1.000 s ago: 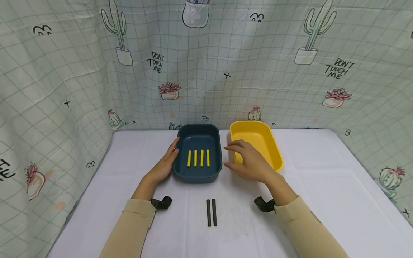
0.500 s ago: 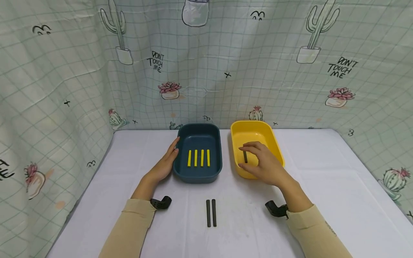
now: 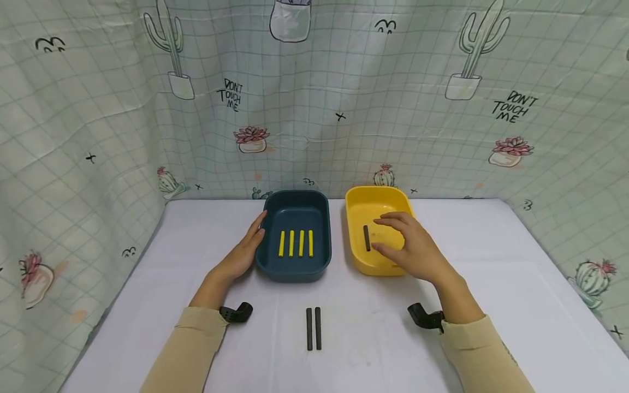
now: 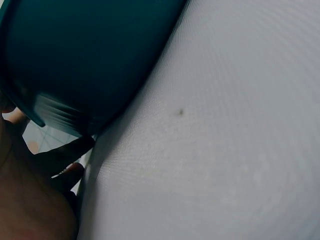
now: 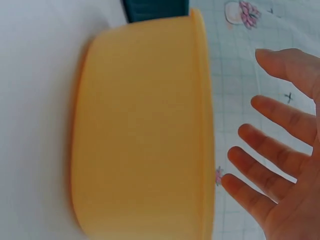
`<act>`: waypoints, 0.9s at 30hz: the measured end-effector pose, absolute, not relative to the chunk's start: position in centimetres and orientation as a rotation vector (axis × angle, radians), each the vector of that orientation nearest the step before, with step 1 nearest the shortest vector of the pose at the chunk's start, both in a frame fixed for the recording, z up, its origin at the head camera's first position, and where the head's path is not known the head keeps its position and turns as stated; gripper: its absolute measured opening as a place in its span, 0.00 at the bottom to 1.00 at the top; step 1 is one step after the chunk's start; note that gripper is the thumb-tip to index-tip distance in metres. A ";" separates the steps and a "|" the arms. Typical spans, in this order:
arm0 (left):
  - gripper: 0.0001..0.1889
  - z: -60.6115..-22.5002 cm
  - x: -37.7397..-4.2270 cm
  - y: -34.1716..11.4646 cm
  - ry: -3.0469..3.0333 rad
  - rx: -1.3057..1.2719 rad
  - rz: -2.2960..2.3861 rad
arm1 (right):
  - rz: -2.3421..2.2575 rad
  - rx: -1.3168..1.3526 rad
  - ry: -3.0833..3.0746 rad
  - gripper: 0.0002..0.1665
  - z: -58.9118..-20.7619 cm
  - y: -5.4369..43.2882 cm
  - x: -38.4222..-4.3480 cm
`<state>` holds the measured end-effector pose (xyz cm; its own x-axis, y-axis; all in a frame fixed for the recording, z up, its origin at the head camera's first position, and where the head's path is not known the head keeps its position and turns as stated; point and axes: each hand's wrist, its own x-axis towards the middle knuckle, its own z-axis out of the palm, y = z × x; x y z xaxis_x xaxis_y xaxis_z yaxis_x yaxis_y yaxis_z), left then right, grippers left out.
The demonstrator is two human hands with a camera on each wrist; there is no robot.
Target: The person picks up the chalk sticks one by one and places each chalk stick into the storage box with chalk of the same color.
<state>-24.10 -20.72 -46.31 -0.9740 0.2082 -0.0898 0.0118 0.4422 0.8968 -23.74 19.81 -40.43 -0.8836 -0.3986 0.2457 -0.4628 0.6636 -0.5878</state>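
My left hand (image 3: 244, 255) rests along the left side of the dark blue tub (image 3: 293, 274), its fingers fairly straight against the wall. Inside that tub, several short yellow sticks (image 3: 292, 243) lie side by side. Over the right part of the yellow tub (image 3: 379, 269), my right hand (image 3: 415, 246) is spread with nothing between thumb and fingers. A black stick (image 3: 366, 238) lies in this tub, just left of the fingertips. In the right wrist view, the fingers (image 5: 270, 172) are apart beside the tub's rim.
Two more black sticks (image 3: 313, 328) lie parallel on the white tablecloth (image 3: 363, 349), in front of the tubs. A printed curtain (image 3: 314, 109) hangs behind the table and at both sides. Each wrist wears a small black camera (image 3: 425, 317).
My right hand has moved right, from between the tubs to over the yellow one, and the black stick there has come into sight beside its fingers. The left hand stays at the blue tub.
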 end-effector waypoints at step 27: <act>0.30 -45.8 -23.7 -20.7 2.497 0.251 1.575 | 1.015 0.499 -2.888 0.35 -40.0 24.4 -25.0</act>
